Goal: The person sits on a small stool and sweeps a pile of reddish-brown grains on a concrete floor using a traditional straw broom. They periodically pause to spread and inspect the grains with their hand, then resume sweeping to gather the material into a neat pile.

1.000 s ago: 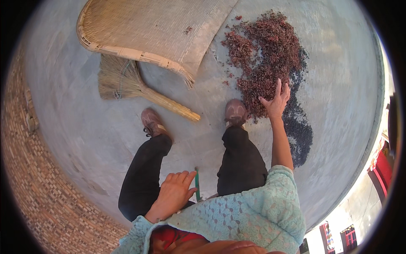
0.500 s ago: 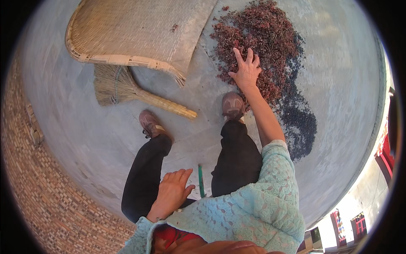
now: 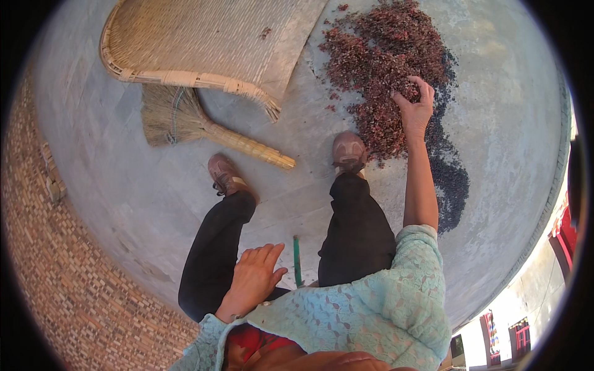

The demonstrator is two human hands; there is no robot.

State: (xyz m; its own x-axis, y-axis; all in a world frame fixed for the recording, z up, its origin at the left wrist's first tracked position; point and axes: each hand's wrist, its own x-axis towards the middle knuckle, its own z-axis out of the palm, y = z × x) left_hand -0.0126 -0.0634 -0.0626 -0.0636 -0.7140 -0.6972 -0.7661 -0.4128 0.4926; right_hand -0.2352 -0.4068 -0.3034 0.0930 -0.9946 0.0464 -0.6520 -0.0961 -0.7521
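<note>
A pile of small dried reddish-brown husks [image 3: 383,62], looking like Sichuan pepper, lies on the concrete at the far right. Small black seeds [image 3: 448,185] spread along its right side and down toward me. My right hand [image 3: 417,111] reaches into the right edge of the pile. Its fingers are curved, and thumb and forefinger stand apart with husks visible beyond the gap. Over my left thigh rests my left hand [image 3: 255,275], its fingers stretched out and nothing in it.
A large woven winnowing basket [image 3: 204,37] with a few husks on it lies at the far left. Its rim overlaps a straw broom [image 3: 176,117]. My shoes [image 3: 349,151] stand near the pile. A green strip [image 3: 297,260] shows between my legs. Brick paving [image 3: 80,272] borders the concrete on the left.
My right hand has moved right across the pile, from its left part to its right edge, and its spread fingers have curled. Husks have shifted rightward. My left hand stays put.
</note>
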